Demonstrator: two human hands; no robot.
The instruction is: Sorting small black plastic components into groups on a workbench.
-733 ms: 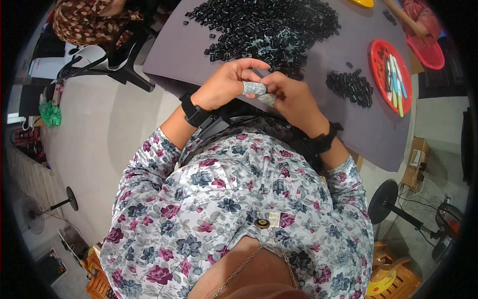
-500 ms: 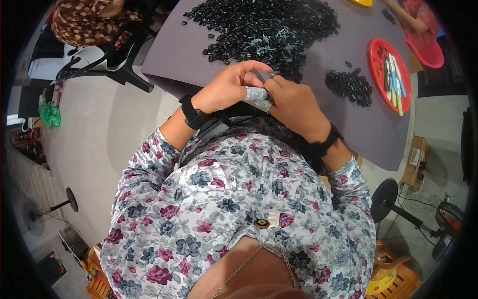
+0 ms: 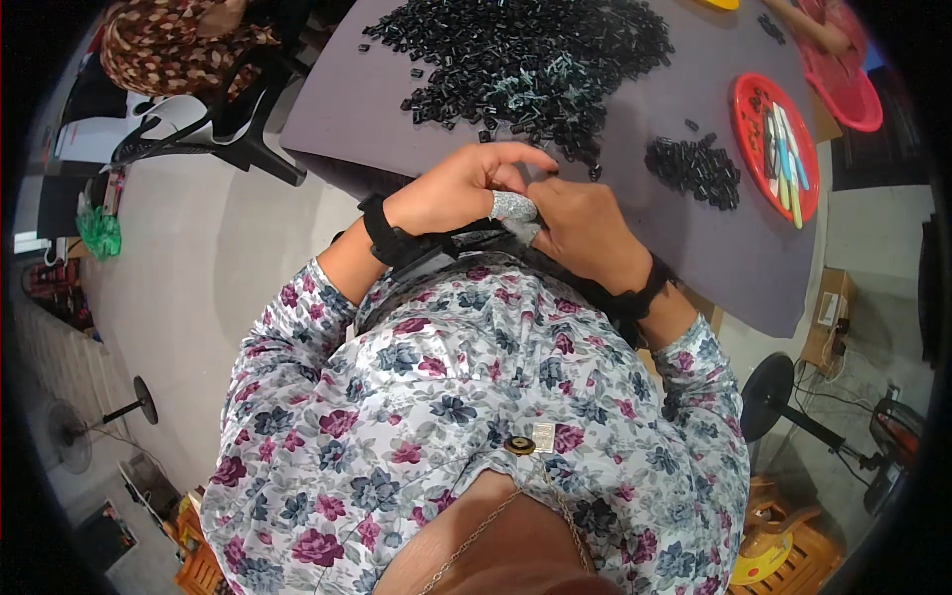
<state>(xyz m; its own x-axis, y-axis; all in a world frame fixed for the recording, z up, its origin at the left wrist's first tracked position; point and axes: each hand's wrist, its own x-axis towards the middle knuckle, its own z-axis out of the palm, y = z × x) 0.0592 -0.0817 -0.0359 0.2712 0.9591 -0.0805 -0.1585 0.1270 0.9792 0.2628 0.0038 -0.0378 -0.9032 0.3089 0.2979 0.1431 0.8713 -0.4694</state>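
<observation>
Close in front of my body, just off the table's near edge, my two hands meet with their fingertips together. My left hand (image 3: pixel 454 188) is closed in a pinch, its index finger bent over the top and its thumb covered in a silvery-grey wrap (image 3: pixel 513 206). Against it presses my right hand (image 3: pixel 595 220), fingers curled in, with a similar grey wrap near the thumb. Whatever lies between the fingers is hidden or too small to name. Beyond the hands spreads a large heap of small black pieces (image 3: pixel 555 64), some greenish-white bits among them.
A smaller cluster of black pieces (image 3: pixel 694 171) lies at right on the grey table (image 3: pixel 387 104). Beside it, a red tray (image 3: pixel 744 114) holds several slim-handled tools. Another person's arm (image 3: pixel 811 28) shows at far right. A black chair (image 3: pixel 263 149) stands left.
Both hands have moved slightly down, toward my body and away from the heap. Their fingers stay pressed together.
</observation>
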